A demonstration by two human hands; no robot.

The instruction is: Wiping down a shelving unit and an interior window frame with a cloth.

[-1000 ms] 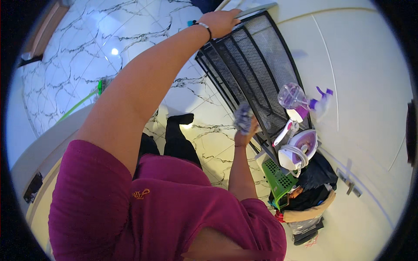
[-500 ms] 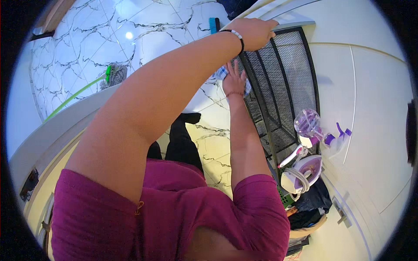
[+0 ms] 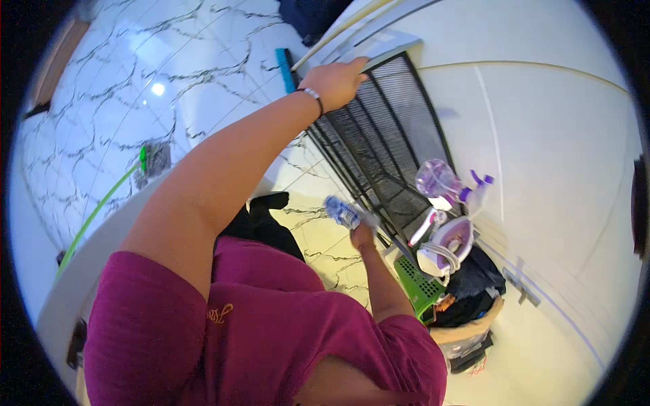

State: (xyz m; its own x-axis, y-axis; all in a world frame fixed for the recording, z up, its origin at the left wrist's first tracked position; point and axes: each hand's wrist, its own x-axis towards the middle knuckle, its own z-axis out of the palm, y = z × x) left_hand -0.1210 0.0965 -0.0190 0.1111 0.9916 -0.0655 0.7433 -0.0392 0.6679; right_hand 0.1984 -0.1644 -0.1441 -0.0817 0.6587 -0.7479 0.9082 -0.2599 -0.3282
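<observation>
My left hand (image 3: pixel 336 84) is closed over the top end of a tall black mesh rack (image 3: pixel 386 101), its fingers pressed on the frame. A dark bracelet with pale beads circles that wrist. Lower down, my right hand (image 3: pixel 363 237) grips a blue-and-white cloth (image 3: pixel 342 212) beside the rack's side. Motion blurs part of the cloth, and the right fingers are partly hidden behind it. On the rack's lower end sit a purple-and-white clothes iron (image 3: pixel 452 238) with its cord wound round it, a clear purple-tinted container (image 3: pixel 435 177) and a spray bottle (image 3: pixel 477 193) with a purple trigger.
A green perforated basket (image 3: pixel 418 287) stands beside a bin of dark clothes (image 3: pixel 477 287) at the lower right. White cabinet doors (image 3: pixel 542 135) rise behind the rack. On the marble-patterned floor lie a grey mop head (image 3: pixel 157 161) with a green handle and a blue brush (image 3: pixel 285 70).
My right hand has drawn back toward me along the rack, bringing the cloth with it. The left hand keeps its hold on the rack's top. The whole view has shifted.
</observation>
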